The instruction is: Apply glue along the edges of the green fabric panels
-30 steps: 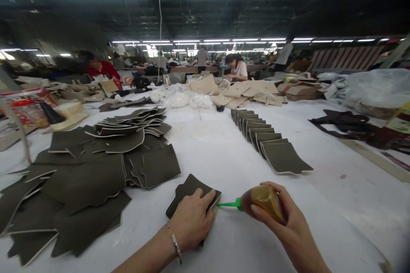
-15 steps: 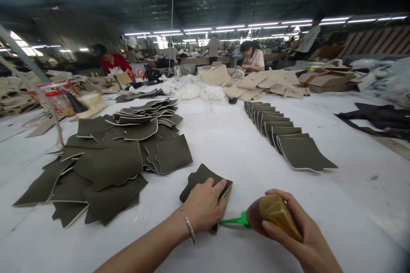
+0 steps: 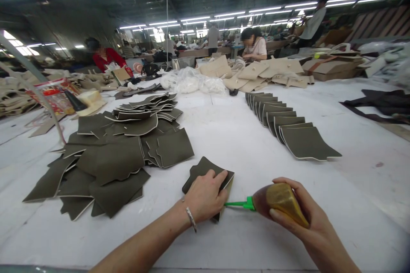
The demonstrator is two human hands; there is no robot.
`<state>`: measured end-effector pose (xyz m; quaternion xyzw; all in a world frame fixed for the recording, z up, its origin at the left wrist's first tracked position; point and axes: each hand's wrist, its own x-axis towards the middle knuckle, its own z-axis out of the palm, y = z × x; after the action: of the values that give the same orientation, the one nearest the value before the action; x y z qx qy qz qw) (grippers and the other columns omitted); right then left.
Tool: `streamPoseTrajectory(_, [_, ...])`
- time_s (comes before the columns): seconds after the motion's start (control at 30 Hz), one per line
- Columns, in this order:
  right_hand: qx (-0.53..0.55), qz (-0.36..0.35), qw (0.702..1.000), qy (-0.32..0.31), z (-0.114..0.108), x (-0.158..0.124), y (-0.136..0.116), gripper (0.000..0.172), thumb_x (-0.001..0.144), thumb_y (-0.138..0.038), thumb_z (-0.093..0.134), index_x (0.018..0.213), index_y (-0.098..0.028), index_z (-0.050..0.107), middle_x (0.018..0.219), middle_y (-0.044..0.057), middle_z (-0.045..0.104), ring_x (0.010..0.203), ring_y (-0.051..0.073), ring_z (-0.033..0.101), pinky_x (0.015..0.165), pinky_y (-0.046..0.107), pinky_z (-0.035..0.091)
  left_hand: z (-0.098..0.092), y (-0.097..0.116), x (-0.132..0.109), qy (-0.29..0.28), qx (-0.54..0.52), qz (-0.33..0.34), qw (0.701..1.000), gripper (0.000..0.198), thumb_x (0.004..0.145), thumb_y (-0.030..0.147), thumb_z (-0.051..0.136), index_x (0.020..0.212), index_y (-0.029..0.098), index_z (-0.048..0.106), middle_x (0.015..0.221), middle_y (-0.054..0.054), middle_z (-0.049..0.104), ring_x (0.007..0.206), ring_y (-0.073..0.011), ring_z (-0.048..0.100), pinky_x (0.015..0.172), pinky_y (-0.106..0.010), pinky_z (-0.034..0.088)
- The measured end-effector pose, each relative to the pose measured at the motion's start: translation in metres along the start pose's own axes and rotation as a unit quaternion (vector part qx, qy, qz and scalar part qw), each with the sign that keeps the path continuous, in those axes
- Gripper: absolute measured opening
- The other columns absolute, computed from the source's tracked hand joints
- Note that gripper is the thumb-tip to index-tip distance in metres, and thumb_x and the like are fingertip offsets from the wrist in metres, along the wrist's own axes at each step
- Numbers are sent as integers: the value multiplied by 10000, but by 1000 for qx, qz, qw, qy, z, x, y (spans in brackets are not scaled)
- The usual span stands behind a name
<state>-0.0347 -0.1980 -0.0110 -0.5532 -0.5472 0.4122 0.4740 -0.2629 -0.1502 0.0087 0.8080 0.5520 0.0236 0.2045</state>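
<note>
A dark olive, leather-like piece (image 3: 205, 167) with a pale cut edge lies on the white table in front of me. My left hand (image 3: 206, 194) presses on it, index finger stretched along its right corner and thumb at its right edge; the other fingers are partly hidden. A strip of lighter underside shows along that edge. In my right hand (image 3: 307, 211) is a squeeze bottle (image 3: 282, 204) of amber-brown liquid, tilted sideways. Its thin green nozzle (image 3: 238, 204) points left, the tip at the piece's right edge beside my left thumb.
Left of my hands lies a loose heap of similar dark pieces (image 3: 110, 158). To the right, a row of overlapping pieces (image 3: 310, 143) runs away from me. Plastic bags (image 3: 192, 82), tan pieces (image 3: 256, 70) and a metal pole (image 3: 28, 62) stand farther off. Other people work in the background.
The bottle's nozzle tip has slid a little away from me along the piece's right edge. My left hand stays on the piece. The whole view has shifted slightly.
</note>
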Motion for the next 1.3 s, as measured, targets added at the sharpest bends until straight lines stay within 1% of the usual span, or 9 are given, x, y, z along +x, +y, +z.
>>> streamPoseTrajectory(0.13, [10, -8, 1000, -11, -2, -1, 1, 503, 695, -440, 761, 1132, -272, 576, 1075, 10, 631, 940, 247, 591, 761, 260, 462, 0, 0, 0, 2, -2, 4, 1000, 514, 923, 324, 372, 1422, 229, 444, 1062, -88, 600, 957, -268, 618, 842, -387, 483])
streamPoseTrajectory(0.3, [-14, -18, 1000, 17, -4, 0, 1, 482, 709, -437, 758, 1125, -276, 573, 1009, 4, 625, 862, 237, 607, 752, 271, 474, 0, 1, 1, 1, 2, 4, 1000, 520, 920, 315, 365, 1424, 216, 442, 1047, -89, 596, 945, -267, 614, 828, -386, 483])
streamPoseTrajectory(0.5, [10, -36, 999, -34, -6, -1, 3, 496, 693, -409, 767, 1136, -291, 577, 1058, 3, 631, 941, 244, 611, 803, 264, 463, 0, 1, 1, -5, 8, -4, 1000, 517, 925, 333, 368, 1429, 235, 433, 1056, -82, 593, 939, -257, 614, 833, -370, 475])
streamPoseTrajectory(0.6, [-9, -41, 999, -2, -8, 4, 3, 479, 717, -420, 762, 1134, -281, 572, 1099, 21, 611, 973, 255, 595, 832, 282, 453, 0, 2, 1, -8, 12, -9, 1000, 512, 928, 331, 362, 1426, 234, 436, 1058, -80, 593, 942, -254, 613, 843, -369, 472])
streamPoseTrajectory(0.7, [-2, -33, 999, 11, -6, 3, 4, 483, 722, -419, 764, 1137, -269, 569, 1080, 32, 612, 949, 261, 594, 810, 294, 465, -2, 4, 1, -19, 14, -19, 1000, 512, 933, 337, 361, 1432, 241, 428, 1078, -77, 593, 966, -248, 607, 863, -359, 464])
streamPoseTrajectory(0.9, [46, 1, 999, -22, -2, -6, 10, 510, 715, -415, 759, 1159, -277, 550, 1029, 9, 630, 924, 241, 601, 789, 263, 465, -1, 2, 1, -12, 6, -10, 1000, 521, 925, 329, 365, 1433, 235, 430, 1077, -82, 596, 956, -256, 612, 850, -371, 470])
streamPoseTrajectory(1.03, [27, -11, 1000, -3, -4, -4, 9, 495, 710, -396, 770, 1140, -268, 561, 1052, 22, 621, 943, 251, 590, 772, 271, 469, -1, 2, 2, -9, 8, -3, 1000, 523, 922, 320, 359, 1431, 224, 430, 1069, -85, 599, 956, -262, 615, 842, -378, 477])
streamPoseTrajectory(1.2, [50, -4, 998, -33, -6, -1, 8, 529, 686, -416, 777, 1147, -275, 560, 1021, 15, 633, 901, 250, 608, 782, 278, 468, -2, 2, 2, -20, 18, -8, 1000, 521, 923, 324, 367, 1433, 233, 421, 1082, -83, 594, 963, -255, 615, 854, -365, 474])
streamPoseTrajectory(1.3, [22, -11, 1000, -10, -8, 2, 7, 509, 701, -424, 778, 1138, -282, 559, 1042, 14, 633, 918, 245, 609, 791, 274, 462, -1, 2, 2, -17, 12, -5, 1000, 526, 919, 325, 371, 1434, 233, 423, 1079, -82, 597, 970, -257, 614, 862, -364, 470])
